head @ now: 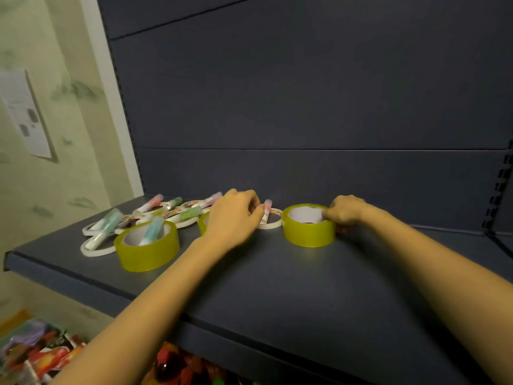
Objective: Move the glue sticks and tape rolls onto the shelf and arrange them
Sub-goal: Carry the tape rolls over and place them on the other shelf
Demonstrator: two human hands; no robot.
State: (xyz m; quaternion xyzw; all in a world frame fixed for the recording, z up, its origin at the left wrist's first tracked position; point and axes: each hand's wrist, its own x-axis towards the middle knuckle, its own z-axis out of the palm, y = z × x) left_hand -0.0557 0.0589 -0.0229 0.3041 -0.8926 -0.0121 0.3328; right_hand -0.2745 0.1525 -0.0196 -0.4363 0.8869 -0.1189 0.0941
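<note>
A dark shelf (277, 273) carries the items. My right hand (345, 209) grips the right rim of a yellow tape roll (308, 226) standing flat. My left hand (233, 215) is curled over a second yellow roll (202, 222), mostly hidden, with its fingertips on a pink-capped glue stick (267, 208) lying over a thin white tape ring (270, 219). A third yellow roll (147, 247) at the left has a teal-capped glue stick (151, 232) leaning in its core. Several more glue sticks (177, 209) and white rings (95, 250) lie in a loose pile behind it.
The shelf's dark back panel (305, 107) rises right behind the items. A slotted upright (499, 190) bounds the right side, and a papered wall (41, 162) the left. Colourful packaged goods (41, 354) sit on a lower level beneath the shelf's front edge.
</note>
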